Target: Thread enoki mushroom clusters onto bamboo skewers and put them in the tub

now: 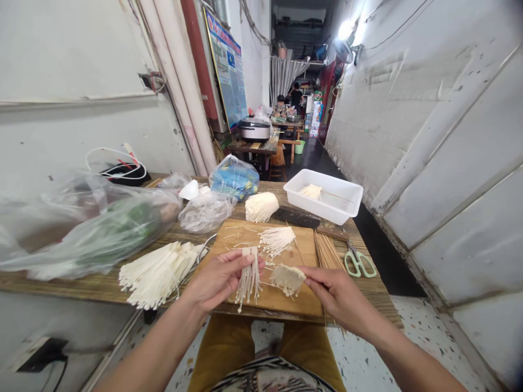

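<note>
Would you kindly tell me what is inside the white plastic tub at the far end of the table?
The white plastic tub holds a small bunch of enoki mushrooms and what looks like a thin skewer. The floor beneath the bunch is hidden.

Narrow eatery passage, with rice cooker [254, 129] and wooden table [247, 147]

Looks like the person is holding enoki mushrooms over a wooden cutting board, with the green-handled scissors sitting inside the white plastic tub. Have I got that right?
Not quite: the green-handled scissors lie on the wooden table, not inside the white plastic tub, as the head view shows. The rest of what you said stands.
</note>
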### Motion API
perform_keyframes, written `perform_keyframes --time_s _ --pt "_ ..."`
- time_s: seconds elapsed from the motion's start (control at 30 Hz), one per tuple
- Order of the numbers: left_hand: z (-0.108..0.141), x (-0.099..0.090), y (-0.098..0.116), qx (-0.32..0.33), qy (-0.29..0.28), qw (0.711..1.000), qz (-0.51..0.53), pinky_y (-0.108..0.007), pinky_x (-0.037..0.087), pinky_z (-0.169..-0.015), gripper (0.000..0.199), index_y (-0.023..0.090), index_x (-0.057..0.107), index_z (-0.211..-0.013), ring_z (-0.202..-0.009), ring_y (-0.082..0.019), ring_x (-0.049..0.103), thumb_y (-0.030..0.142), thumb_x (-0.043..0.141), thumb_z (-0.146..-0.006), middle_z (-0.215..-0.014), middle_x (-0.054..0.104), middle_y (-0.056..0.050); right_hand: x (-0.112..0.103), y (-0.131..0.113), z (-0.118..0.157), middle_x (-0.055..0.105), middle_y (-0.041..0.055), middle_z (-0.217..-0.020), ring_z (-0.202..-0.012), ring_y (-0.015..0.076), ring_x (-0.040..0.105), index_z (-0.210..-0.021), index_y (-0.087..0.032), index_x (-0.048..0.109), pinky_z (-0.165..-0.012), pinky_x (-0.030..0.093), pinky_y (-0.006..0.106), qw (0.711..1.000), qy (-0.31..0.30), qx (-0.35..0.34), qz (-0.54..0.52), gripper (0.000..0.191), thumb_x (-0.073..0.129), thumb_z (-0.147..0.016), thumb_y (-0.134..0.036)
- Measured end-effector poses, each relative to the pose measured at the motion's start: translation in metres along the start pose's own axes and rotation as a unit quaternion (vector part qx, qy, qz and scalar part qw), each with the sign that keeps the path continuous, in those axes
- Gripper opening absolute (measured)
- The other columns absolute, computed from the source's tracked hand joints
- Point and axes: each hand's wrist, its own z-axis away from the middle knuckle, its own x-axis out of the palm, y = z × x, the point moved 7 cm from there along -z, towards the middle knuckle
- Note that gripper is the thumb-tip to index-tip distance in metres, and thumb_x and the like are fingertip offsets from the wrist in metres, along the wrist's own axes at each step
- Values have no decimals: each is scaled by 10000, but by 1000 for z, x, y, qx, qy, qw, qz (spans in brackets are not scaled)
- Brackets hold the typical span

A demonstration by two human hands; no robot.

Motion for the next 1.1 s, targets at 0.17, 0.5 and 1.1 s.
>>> perform_keyframes --time_s 0.17,0.5,1.1 --pt "-1 0 0 -1 -7 1000 -15 -288 596 -708 93 113 687 -768 -709 -199 715 146 742 -701 -746 737 -95 -1 -4 -1 700 -6 -1110 -968 213 674 -1194 -303 641 -900 515 380 1000 -3 -3 -8 368 438 -906 -199" --pt "0 -1 -1 -3 -3 1000 -8 -262 589 -689 105 109 694 -778 -693 -182 709 135 747 -692 -746 735 -92 -2 1 1 679 -21 -1151 -1033 200 654 -1202 -303 632 -891 517 341 1000 3 8 11 378 441 -895 -196" --pt "1 5 -2 7 -26 1000 -14 -250 578 -678 201 107 708 -767 -681 -167 693 209 811 -628 -733 732 -91 -2 6 3 697 15 -1123 -1004 205 664 -1169 -259 661 -883 513 337 999 -14 22 25 348 453 -898 -193"
